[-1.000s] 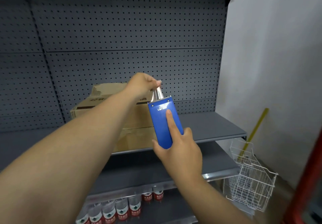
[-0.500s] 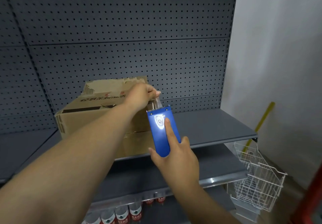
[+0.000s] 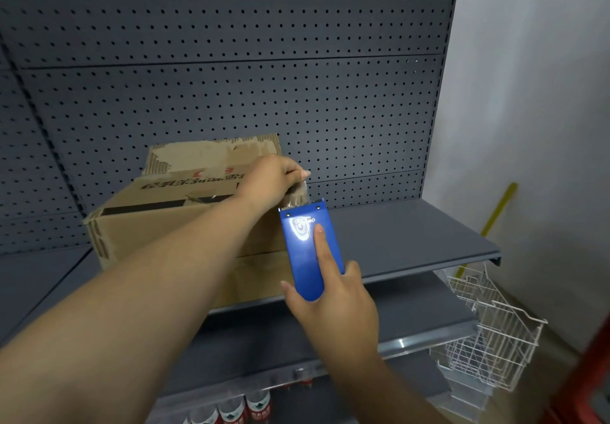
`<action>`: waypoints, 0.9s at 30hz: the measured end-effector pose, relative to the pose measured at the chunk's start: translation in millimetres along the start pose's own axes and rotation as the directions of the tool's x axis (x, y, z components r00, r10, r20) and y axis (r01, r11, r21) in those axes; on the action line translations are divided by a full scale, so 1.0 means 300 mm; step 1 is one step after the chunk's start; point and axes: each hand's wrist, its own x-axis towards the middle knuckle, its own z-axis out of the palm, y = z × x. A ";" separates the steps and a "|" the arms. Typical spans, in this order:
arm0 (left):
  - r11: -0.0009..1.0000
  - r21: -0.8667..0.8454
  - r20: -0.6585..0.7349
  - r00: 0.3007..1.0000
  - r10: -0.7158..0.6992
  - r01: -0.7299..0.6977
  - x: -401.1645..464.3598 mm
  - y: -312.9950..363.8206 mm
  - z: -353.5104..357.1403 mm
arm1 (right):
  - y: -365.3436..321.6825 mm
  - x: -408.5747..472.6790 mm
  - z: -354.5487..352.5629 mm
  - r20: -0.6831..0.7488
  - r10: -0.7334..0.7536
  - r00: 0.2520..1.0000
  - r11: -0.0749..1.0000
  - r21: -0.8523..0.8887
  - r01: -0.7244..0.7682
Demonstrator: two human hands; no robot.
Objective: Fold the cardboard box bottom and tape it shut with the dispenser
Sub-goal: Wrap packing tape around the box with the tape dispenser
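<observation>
We noted the cardboard box [image 3: 171, 222] on the shelf [image 3: 412, 238], at ten o'clock from the dispenser [image 3: 305, 252]. Our right hand [image 3: 333, 304] gripped the dispenser upright; our left hand [image 3: 272, 177], nearer the box, pinched the tape end [image 3: 298, 194] at twelve o'clock.

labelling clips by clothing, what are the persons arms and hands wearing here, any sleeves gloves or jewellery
Nothing worn shows. Both forearms are bare from the frame edge to the wrist, with no sleeve in view. The left hand and right hand are ungloved, and no ring, watch or bracelet shows on either. The fingernails that show look short and unpainted.
</observation>
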 end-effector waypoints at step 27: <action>0.961 0.249 -0.148 0.985 -0.087 0.123 0.015 -0.006 0.028 | 0.021 0.022 0.000 0.031 0.044 0.999 0.999 -0.012 -0.043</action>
